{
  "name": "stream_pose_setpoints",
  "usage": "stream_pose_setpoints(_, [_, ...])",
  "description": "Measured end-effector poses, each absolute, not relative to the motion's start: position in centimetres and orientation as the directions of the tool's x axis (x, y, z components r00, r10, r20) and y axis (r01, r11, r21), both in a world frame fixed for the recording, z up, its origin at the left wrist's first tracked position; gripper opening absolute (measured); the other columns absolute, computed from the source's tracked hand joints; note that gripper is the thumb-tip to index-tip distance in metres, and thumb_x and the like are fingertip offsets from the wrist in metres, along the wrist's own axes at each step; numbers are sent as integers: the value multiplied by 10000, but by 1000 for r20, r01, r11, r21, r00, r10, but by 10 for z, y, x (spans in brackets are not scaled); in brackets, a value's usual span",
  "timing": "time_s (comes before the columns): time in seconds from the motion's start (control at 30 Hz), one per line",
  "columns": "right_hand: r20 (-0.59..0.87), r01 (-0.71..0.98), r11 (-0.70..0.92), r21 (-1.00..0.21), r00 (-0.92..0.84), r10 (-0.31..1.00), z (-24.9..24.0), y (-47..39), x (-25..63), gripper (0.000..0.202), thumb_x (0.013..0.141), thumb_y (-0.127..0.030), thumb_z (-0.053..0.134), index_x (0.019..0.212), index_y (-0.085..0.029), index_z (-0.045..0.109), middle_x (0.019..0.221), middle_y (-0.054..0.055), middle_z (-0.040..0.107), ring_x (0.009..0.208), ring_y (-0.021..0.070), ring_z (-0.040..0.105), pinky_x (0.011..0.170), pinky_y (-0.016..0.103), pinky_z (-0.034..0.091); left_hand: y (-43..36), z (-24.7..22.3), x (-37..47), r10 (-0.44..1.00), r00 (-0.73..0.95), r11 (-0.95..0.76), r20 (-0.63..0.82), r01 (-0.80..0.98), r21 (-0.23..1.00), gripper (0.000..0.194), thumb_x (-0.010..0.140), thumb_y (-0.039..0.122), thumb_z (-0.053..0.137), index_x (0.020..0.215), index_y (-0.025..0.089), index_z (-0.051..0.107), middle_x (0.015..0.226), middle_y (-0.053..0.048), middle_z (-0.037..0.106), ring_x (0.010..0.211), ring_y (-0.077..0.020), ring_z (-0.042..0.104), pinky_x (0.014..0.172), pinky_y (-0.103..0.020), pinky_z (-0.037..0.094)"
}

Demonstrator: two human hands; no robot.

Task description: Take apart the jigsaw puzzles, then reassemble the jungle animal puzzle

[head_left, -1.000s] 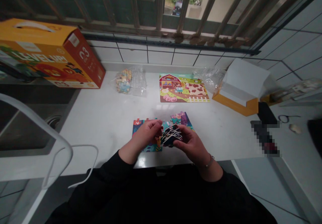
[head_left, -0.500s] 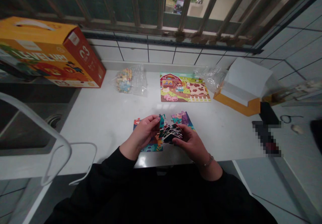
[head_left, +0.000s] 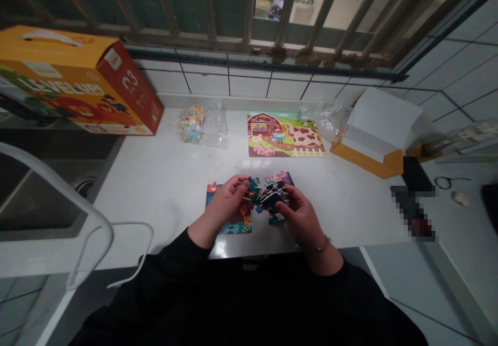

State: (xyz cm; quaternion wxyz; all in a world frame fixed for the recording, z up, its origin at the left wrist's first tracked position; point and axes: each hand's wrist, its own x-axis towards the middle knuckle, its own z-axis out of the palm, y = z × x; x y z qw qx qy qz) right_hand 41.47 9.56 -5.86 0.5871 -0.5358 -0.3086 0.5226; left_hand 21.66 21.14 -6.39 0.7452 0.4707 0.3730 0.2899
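Observation:
My left hand (head_left: 225, 206) pinches a teal puzzle piece (head_left: 253, 186) between thumb and fingers. Beside it, my right hand (head_left: 301, 215) is closed on a stack of puzzle pieces (head_left: 273, 195) with dark faces and pale edges. Beneath my left hand lies a joined puzzle section (head_left: 235, 226) in blue, orange and teal. A purple puzzle section (head_left: 282, 177) shows behind the stack, partly hidden by it and by my right hand. Farther back on the white counter lies a farm picture (head_left: 287, 135) with a barn and a cow.
A large orange box (head_left: 78, 81) stands at the left by the sink (head_left: 50, 180). A plastic bag of pieces (head_left: 200, 124) lies behind my hands. At the right are an open box (head_left: 373, 136), clear wrapping (head_left: 329, 120) and a black object (head_left: 417, 176). A white hose (head_left: 58, 175) arches over the left.
My right hand and the stack have moved slightly right and up, away from my left hand. A teal piece now shows below the stack.

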Motion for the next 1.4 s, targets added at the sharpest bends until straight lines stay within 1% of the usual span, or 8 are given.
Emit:
stream_pose_setpoints(0.13, [-199, -183, -150, -972, 294, 935, -53, 103, 417, 619, 815, -511, 933, 1339, -288, 691, 1305, 77, 781, 1136, 293, 756, 971, 455, 653, 210, -66, 214, 695, 700, 260, -167, -27, 965, 524, 899, 495, 877, 1286, 218, 659, 1087, -82, 795, 823, -182, 764, 673, -269, 578])
stream_pose_setpoints(0.33, [-84, 21, -91, -996, 214, 973, -57, 100, 422, 556, 862, -453, 915, 1356, -299, 711, 1420, 88, 730, 1234, 295, 729, 1068, 474, 618, 209, -68, 209, 678, 734, 95, -42, -31, 995, 731, 749, 341, 1002, 1369, 245, 626, 1320, -122, 747, 1164, -291, 773, 1020, -451, 621])
stream_pose_setpoints(0.57, [213, 491, 128, -862, 120, 970, -47, 111, 413, 635, 863, -369, 921, 1462, -356, 712, 1444, 96, 663, 1415, 330, 602, 1249, 554, 472, 215, -59, 189, 692, 721, -222, 23, 182, 958, 554, 875, 188, 808, 1392, 271, 625, 1304, -86, 758, 1174, -266, 758, 1050, -472, 600])
stream_pose_setpoints(0.63, [212, 513, 144, -847, 76, 974, -47, 114, 411, 643, 886, -359, 906, 1491, -343, 689, 1407, 105, 684, 1355, 323, 640, 1208, 539, 510, 219, -57, 181, 689, 724, -259, 13, 229, 938, 586, 845, 133, 779, 1394, 265, 621, 1308, -87, 754, 1166, -267, 756, 1035, -467, 601])
stream_pose_setpoints(0.77, [194, 527, 155, -836, 19, 981, -49, 118, 406, 359, 971, -323, 818, 1327, -310, 766, 1201, 86, 768, 1138, 294, 719, 1070, 497, 586, 222, -56, 177, 673, 739, -360, 32, 290, 887, 570, 807, 120, 794, 1343, 251, 650, 1291, -94, 752, 1177, -288, 739, 1063, -486, 577])
stream_pose_setpoints(0.9, [224, 540, 178, -823, 20, 975, -47, 119, 398, 279, 1000, -286, 764, 1278, -302, 767, 1204, 88, 774, 1147, 297, 712, 1052, 492, 587, 219, -64, 184, 641, 761, -453, 101, 269, 850, 477, 862, 165, 795, 1311, 262, 668, 1283, -83, 758, 1192, -289, 729, 1121, -502, 533])
stream_pose_setpoints(1.2, [144, 849, 7, -529, 82, 986, -56, 113, 404, 262, 923, -273, 829, 1170, -209, 771, 1257, 180, 685, 1177, 387, 631, 1046, 622, 553, 220, -70, 185, 713, 701, -311, 6, 308, 899, 499, 885, 331, 870, 1311, 268, 619, 1222, -71, 769, 1115, -275, 751, 980, -439, 591])
stream_pose_setpoints(1.4, [67, 767, -59, -639, 131, 989, -53, 112, 411, 134, 946, -247, 784, 1049, -217, 703, 1042, 87, 716, 958, 274, 683, 883, 439, 574, 222, -66, 181, 677, 735, -293, -27, 303, 907, 480, 885, 372, 880, 1267, 257, 612, 1199, -77, 761, 1100, -275, 747, 977, -438, 583])
